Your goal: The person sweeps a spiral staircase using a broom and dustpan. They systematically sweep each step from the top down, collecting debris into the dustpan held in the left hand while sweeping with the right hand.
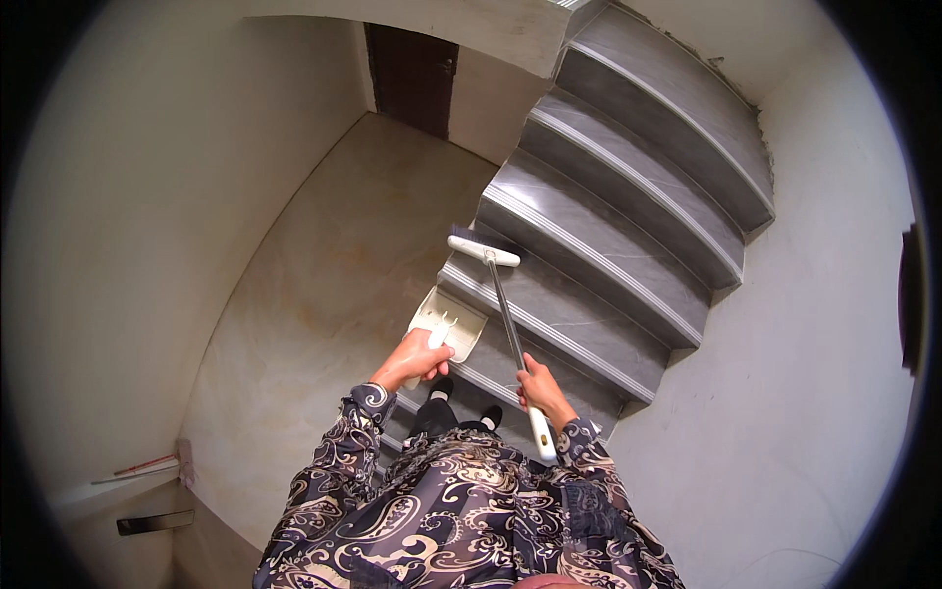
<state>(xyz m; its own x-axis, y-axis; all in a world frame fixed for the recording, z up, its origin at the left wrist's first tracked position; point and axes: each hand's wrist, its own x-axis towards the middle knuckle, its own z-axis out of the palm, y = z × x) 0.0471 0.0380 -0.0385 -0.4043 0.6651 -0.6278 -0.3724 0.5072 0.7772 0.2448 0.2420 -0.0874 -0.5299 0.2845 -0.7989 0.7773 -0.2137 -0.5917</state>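
Note:
My left hand (416, 358) is closed around the white handle of a dustpan (465, 333). The pan hangs by the open side of the stairs, close to the edge of a tread, its hollow facing up. With my right hand (543, 386) I grip the pole of a broom (505, 298), just above its white end grip. The broom's white head with dark bristles (483, 247) is at the left end of a grey stair tread, two steps above my feet. Whether the bristles touch the tread is hard to tell.
Grey tiled stairs (589, 291) with pale ridged nosings climb to the upper right. A plain wall (795, 353) borders them on the right. To the left, the stairs drop off to a lower floor (324, 258), with a dark door (411, 81) beyond. My dark shoes (441, 387) stand on a lower step.

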